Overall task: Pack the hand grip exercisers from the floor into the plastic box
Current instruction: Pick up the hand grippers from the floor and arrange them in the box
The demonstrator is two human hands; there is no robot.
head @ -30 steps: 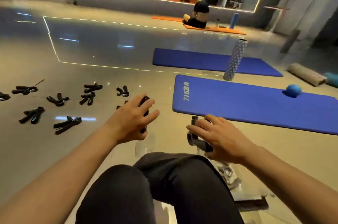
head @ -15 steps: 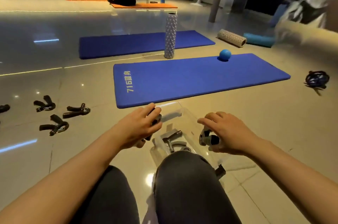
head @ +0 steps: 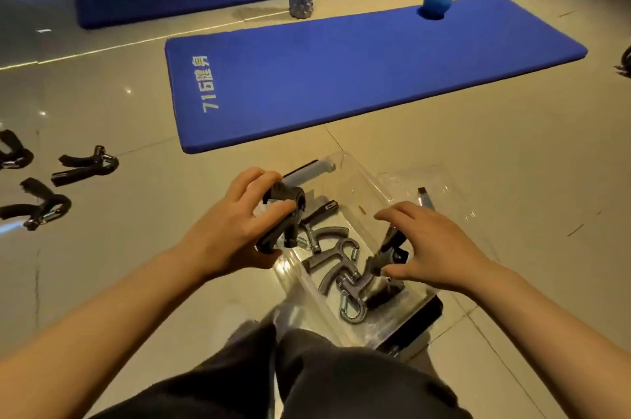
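Blue mat [head: 358,77] lies across the floor [head: 478,179] beyond the box; printed near its left end, reading sideways, "716" followed by two characters I cannot make out with certainty.

Clear plastic box [head: 345,176] sits on the floor directly in front of my knees, open, long axis running away from me and slightly left. Several grey exercisers [head: 338,268] already lie in its bottom.

My left hand [head: 235,227] is clamped on one black exerciser [head: 283,217], held over the box's left wall, handles pointing down toward me. My right hand [head: 430,247] has fingers curled round a second exerciser [head: 386,254], low inside the box near its right wall.

Judgement: the right hand's piece is nearer to rest; the left must travel right and down over the wall.

Three loose exercisers [head: 85,165] remain at the floor's left edge, well apart from the box, nearer my left hand.
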